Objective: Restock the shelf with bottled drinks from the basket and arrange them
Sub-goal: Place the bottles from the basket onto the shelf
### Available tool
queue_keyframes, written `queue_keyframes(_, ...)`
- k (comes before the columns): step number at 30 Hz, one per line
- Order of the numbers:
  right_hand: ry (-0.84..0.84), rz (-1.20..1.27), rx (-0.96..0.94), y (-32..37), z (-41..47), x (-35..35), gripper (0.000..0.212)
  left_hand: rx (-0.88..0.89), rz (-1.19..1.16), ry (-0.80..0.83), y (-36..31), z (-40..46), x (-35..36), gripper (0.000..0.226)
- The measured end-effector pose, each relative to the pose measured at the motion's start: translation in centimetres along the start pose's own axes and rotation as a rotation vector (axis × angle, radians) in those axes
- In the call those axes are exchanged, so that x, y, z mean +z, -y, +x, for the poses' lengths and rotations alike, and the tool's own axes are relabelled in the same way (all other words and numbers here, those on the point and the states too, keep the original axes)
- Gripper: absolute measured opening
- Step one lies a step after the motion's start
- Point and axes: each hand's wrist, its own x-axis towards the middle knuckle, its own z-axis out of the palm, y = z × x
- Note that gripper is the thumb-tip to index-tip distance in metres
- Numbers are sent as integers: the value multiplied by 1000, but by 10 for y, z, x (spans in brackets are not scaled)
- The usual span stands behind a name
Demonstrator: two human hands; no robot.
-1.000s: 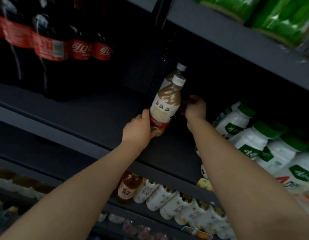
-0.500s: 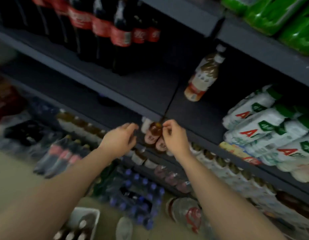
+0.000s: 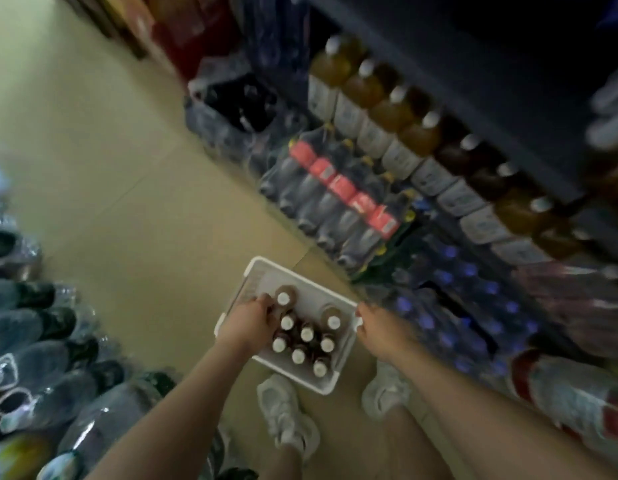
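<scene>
White basket sits on the tan floor, just ahead of the person's shoes. Inside stand nine or so brown drink bottles with white caps, all upright, long axes vertical, caps facing the camera. Most crowd the near half; two stand apart toward the far end.

Left hand is down in the basket's left side, fingers curled around the neck of one bottle at the far-left corner; looks like a closing grasp, though blur hides the contact. Right hand is at the basket's right rim, fingers loosely bent; cannot tell whether it grips the rim or only rests there.

Left hand is nearer the bottles. Lift likely goes straight up along the bottle's axis, clear of its neighbours. Shelf lies up and right.
</scene>
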Motion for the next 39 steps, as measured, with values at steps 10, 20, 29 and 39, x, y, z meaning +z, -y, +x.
queue_keyframes(10, 126, -324, -148, -5, 141, 144, 39, 87, 110, -67, 58, 135, 118, 50)
queue_keyframes(20, 120, -248, -101, -26, 143, 128, 45, 26, 271, -83, 34, 181, 141, 36)
queue_keyframes(29, -45, -107, -70, -40, 55, 47, 45, 106, 348, -94, 14, 112, 95, 43)
queue_keyframes(39, -253, 33, -11, -61, -139, -117, 36, 498, 335, -406, -107, -92, -78, 34)
